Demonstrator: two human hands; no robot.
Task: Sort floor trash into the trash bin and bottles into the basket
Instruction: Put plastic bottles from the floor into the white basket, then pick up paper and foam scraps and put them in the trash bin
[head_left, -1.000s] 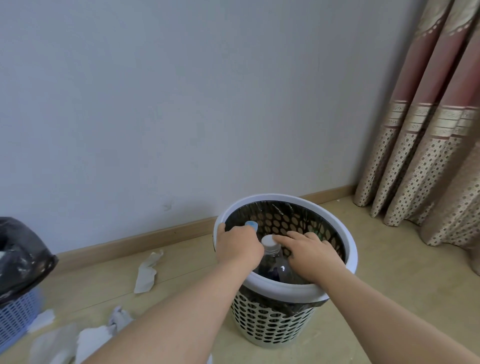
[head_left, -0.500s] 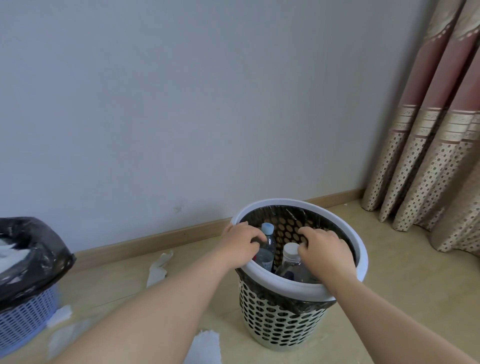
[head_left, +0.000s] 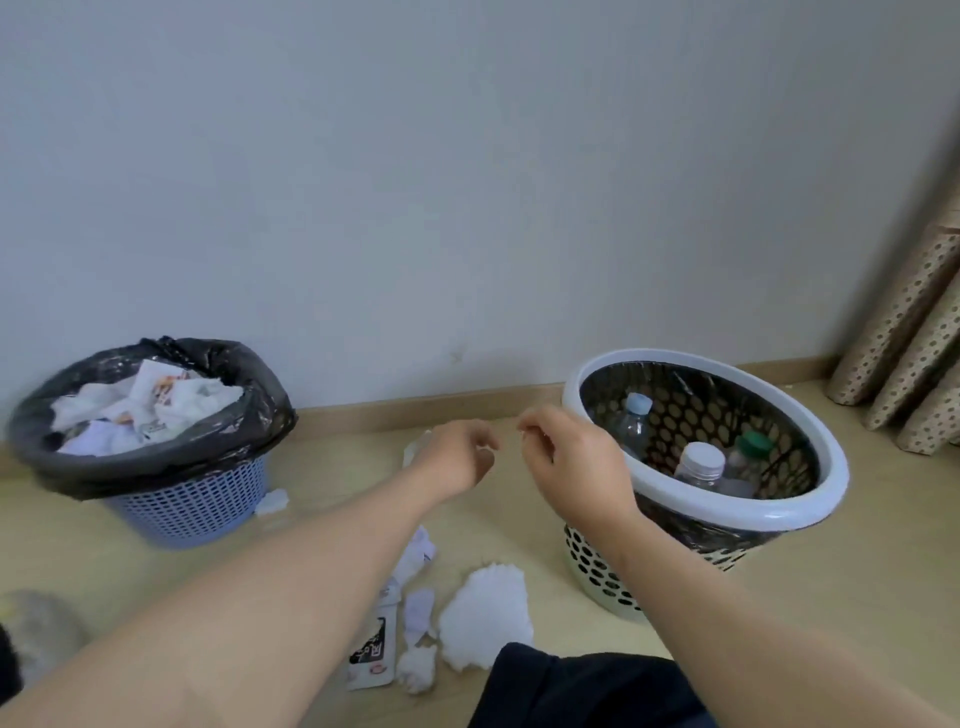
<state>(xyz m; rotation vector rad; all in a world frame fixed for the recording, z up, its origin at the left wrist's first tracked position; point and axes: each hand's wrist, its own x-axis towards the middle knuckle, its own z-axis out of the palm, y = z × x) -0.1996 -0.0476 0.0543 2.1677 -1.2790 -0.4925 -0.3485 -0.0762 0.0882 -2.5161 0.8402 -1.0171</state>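
A white perforated basket (head_left: 779, 512) with a black liner stands at the right and holds three bottles: a blue-capped bottle (head_left: 637, 418), a white-capped bottle (head_left: 701, 465) and a green-capped bottle (head_left: 752, 449). The blue trash bin (head_left: 192, 506) with a black bag, full of crumpled paper, stands at the left. My left hand (head_left: 457, 457) and my right hand (head_left: 571, 457) hover between them above the floor, fingers loosely curled, holding nothing. Crumpled tissues (head_left: 485, 605) and a white wrapper (head_left: 371, 649) lie on the floor below my arms.
A grey wall and wooden baseboard (head_left: 415, 405) run behind both containers. Dotted curtains (head_left: 904, 338) hang at the far right. A small paper scrap (head_left: 272, 501) lies beside the trash bin. Dark clothing (head_left: 582, 686) fills the bottom edge.
Both hands let go of the bottles in the basket and drew back to the left, out of it. The view swung left and down, bringing in the trash bin and floor litter.
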